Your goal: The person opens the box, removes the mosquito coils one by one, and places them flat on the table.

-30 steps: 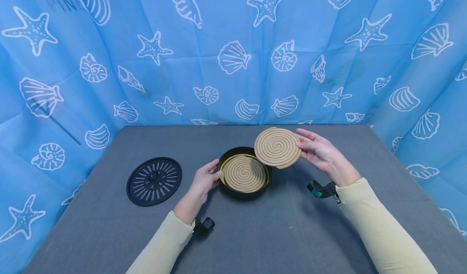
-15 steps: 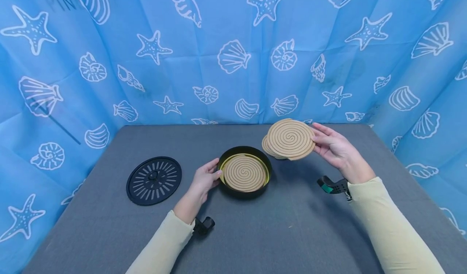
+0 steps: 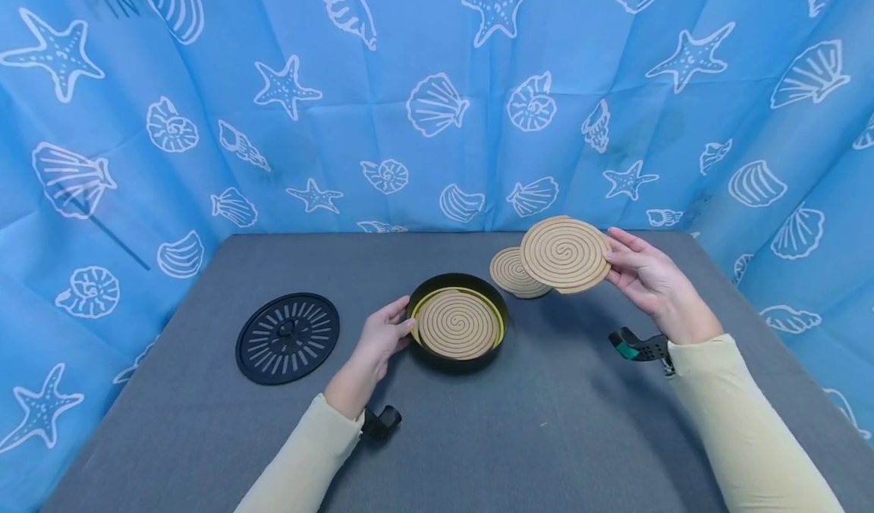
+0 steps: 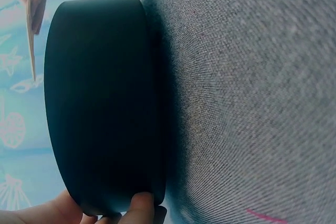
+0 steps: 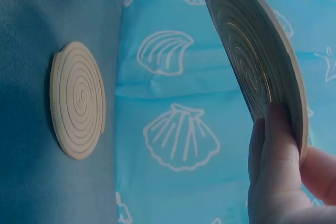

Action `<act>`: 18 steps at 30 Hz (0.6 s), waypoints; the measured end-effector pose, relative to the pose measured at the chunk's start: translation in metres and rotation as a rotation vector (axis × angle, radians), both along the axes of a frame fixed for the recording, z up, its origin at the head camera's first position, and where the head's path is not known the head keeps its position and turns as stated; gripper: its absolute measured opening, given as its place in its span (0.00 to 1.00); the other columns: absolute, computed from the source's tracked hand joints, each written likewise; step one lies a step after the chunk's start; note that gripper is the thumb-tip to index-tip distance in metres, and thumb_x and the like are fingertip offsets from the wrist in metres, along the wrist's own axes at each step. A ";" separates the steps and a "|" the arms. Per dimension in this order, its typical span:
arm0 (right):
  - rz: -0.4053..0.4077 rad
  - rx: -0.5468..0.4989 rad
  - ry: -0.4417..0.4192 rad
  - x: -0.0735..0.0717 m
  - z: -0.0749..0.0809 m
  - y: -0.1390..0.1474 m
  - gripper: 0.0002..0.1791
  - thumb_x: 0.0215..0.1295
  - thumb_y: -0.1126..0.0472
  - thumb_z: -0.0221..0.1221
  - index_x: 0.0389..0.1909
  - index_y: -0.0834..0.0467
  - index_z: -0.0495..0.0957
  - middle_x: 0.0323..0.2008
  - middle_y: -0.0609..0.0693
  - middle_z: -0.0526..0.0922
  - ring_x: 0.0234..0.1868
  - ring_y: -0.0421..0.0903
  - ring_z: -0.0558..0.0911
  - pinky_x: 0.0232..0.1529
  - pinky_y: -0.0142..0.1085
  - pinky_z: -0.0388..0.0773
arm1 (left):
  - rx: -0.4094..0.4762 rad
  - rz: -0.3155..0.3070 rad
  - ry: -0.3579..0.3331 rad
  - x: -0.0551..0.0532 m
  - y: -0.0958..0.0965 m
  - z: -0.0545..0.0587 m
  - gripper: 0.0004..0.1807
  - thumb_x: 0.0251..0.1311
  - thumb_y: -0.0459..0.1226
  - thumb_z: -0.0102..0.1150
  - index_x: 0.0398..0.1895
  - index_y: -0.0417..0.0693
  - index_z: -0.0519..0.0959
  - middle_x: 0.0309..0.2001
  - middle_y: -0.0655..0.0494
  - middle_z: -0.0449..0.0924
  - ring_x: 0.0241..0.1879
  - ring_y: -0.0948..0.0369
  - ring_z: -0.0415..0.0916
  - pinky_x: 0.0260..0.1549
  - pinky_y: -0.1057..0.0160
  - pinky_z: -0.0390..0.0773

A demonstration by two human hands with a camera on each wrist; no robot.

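My right hand (image 3: 652, 281) pinches a tan mosquito coil (image 3: 565, 253) by its right edge, thumb on top and fingers beneath. The coil is raised above the table, tilted. On the table behind and partly under it in the head view lies another mosquito coil (image 3: 510, 272), seen whole in the right wrist view. My left hand (image 3: 378, 338) grips the left side of a round black holder (image 3: 459, 365), thumb at the rim and fingers on the outer wall (image 4: 100, 103). Inside the holder, within a yellow ring, lies a further mosquito coil (image 3: 457, 325).
A round black slotted lid (image 3: 287, 338) lies flat on the left of the grey table (image 3: 478, 437). A blue curtain (image 3: 437, 156) with shell and starfish prints hangs behind and at the sides.
My right hand has carried its mosquito coil rightward, away from the holder, uncovering the coil on the table behind. My left hand and the holder have stayed put.
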State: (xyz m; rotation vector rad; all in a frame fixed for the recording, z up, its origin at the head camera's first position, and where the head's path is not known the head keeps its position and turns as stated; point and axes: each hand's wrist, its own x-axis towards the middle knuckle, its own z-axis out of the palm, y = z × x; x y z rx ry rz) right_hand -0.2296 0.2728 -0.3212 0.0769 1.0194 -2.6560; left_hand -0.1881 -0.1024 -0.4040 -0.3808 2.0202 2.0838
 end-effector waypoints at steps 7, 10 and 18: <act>-0.048 0.030 -0.042 -0.003 -0.001 0.007 0.46 0.67 0.82 0.44 0.77 0.45 0.40 0.41 0.52 0.84 0.43 0.49 0.85 0.50 0.38 0.79 | -0.004 0.003 -0.001 0.000 0.000 -0.001 0.27 0.70 0.28 0.49 0.72 0.46 0.64 0.72 0.46 0.60 0.66 0.49 0.65 0.60 0.48 0.68; -0.070 0.033 -0.041 -0.002 -0.002 0.012 0.49 0.67 0.82 0.45 0.77 0.44 0.36 0.41 0.51 0.85 0.43 0.48 0.85 0.49 0.37 0.79 | -0.007 0.004 -0.004 -0.001 0.000 -0.001 0.27 0.70 0.28 0.49 0.71 0.46 0.64 0.72 0.47 0.60 0.66 0.49 0.65 0.60 0.48 0.69; -0.115 0.017 -0.024 -0.003 -0.006 0.021 0.49 0.68 0.82 0.44 0.77 0.43 0.32 0.51 0.51 0.82 0.42 0.47 0.85 0.50 0.36 0.79 | -0.001 -0.003 -0.009 -0.002 0.000 0.000 0.27 0.70 0.28 0.49 0.71 0.47 0.64 0.72 0.47 0.60 0.67 0.49 0.64 0.61 0.48 0.68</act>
